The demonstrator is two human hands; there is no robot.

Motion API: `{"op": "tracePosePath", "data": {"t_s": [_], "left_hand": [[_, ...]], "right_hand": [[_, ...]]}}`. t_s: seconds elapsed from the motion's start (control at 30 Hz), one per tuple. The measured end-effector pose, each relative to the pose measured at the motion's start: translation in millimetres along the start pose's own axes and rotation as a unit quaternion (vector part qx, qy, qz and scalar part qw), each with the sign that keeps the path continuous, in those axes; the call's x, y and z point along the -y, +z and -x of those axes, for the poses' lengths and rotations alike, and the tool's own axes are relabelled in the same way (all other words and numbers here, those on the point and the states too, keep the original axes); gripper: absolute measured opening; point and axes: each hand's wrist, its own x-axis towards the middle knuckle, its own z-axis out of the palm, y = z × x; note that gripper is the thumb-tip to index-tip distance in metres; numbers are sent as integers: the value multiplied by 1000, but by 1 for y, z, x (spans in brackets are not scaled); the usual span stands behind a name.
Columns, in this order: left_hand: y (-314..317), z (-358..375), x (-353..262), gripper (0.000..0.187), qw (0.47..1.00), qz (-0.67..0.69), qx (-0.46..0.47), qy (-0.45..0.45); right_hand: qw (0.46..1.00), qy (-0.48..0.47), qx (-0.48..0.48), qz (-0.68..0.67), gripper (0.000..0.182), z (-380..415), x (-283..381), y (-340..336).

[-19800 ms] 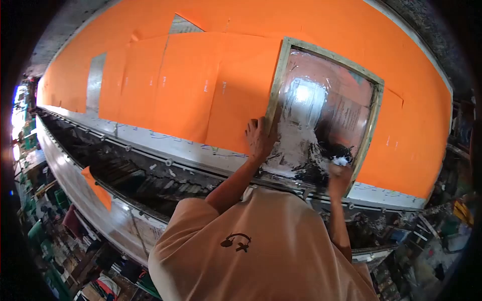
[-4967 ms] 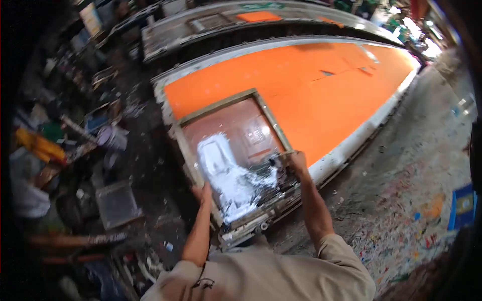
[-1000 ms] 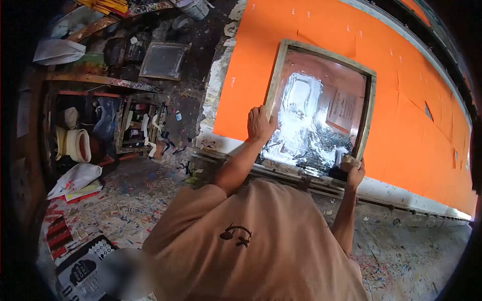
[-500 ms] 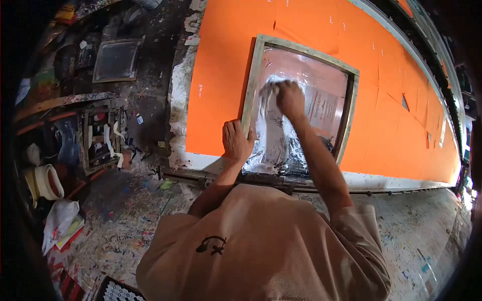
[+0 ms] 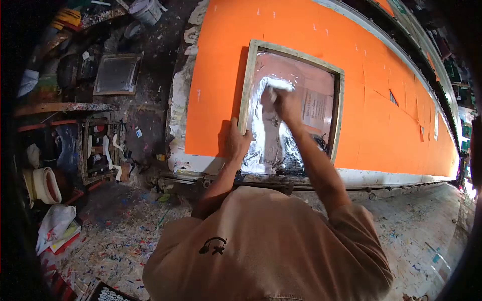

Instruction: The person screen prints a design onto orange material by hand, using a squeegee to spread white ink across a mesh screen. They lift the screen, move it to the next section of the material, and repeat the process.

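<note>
A wooden-framed screen (image 5: 338, 115) lies tilted on an orange sheet (image 5: 211, 90). My left hand (image 5: 238, 140) is closed round the frame's left edge, near its lower part. Over the screen's mesh (image 5: 288, 62), my right hand (image 5: 283, 104) is closed on something greyish that is blurred by motion; I cannot make out what it is. Wet, shiny streaks cover the mesh beneath and around this hand, with dark smears along the bottom. Printed text shows faintly through the right side of the mesh.
The long table's pale edge (image 5: 201, 164) runs just in front of my body. At the left are a smaller framed screen (image 5: 116, 75), a white roll (image 5: 47, 184), a crumpled plastic bag (image 5: 56, 220) and a bucket (image 5: 145, 11). Paint spatters mark the floor (image 5: 120, 246).
The framed screen appears shifted slightly left. My left hand has changed from lying on the frame's edge to wrapping round it. My right hand has moved slightly left and down over the mesh.
</note>
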Motion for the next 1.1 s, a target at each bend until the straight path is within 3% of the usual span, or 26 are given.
{"op": "tracePosePath", "data": {"t_s": [0.03, 0.07, 0.17, 0.23, 0.27, 0.3, 0.33, 0.37, 0.4, 0.43, 0.5, 0.57, 0.7, 0.83, 0.9, 0.97, 1.03, 1.1], "left_hand": [[1, 0, -4, 50, 1000, -1, -5, 10], [0, 0, -6, 50, 1000, -2, -13, -12], [-9, 2, -22, 49, 999, -29, -27, -19], [-14, 9, -35, 48, 997, -73, -23, -1], [-9, 12, -35, 49, 998, -21, -44, 30], [-7, 15, -40, 41, 997, -34, -51, 52], [-2, 14, -37, 41, 996, -39, -63, 57], [9, 12, -31, 41, 994, -45, -77, 62], [28, 9, -25, 41, 989, -30, -106, 101], [44, 13, -36, 41, 988, -34, -107, 103], [97, 17, -67, 46, 993, -65, -88, 47], [156, 27, -93, 51, 993, -97, -62, 18], [240, 65, -119, 54, 994, -93, -51, 5], [258, 82, -90, 52, 997, -67, -29, 26], [265, 74, -61, 51, 963, -161, -137, 167], [256, 78, -63, 53, 960, -204, -102, 163], [257, 73, -61, 54, 951, -227, -112, 180], [260, 76, -65, 51, 949, -225, -127, 179]], "right_hand": [[996, -10, 19, 89, 29, 28, 14, 2], [990, -88, -72, 89, 28, 63, 6, 26], [994, -65, 31, 88, 30, 125, 18, -26], [999, 32, -40, 12, 27, 157, -15, -55], [994, 78, -66, -29, 40, 172, -33, -83], [902, 261, -113, -324, 45, 194, -56, -90], [905, 229, -190, -303, 40, 232, -126, -70], [819, 299, -197, -447, 38, 263, -182, -68], [830, 281, -202, -437, 26, 286, -232, -73], [768, 353, -166, -508, 34, 291, -230, -117], [774, 315, -250, -489, 34, 274, -243, -155], [794, 360, -232, -431, 36, 272, -316, -177], [815, 381, -223, -375, 34, 287, -379, -229], [767, 395, -242, -444, 35, 349, -407, -212], [745, 381, -258, -483, 39, 368, -406, -201], [832, 278, -241, -415, 46, 374, -410, -185], [842, 328, -186, -387, 48, 367, -400, -195], [804, 404, -223, -375, 50, 353, -371, -204]]}}
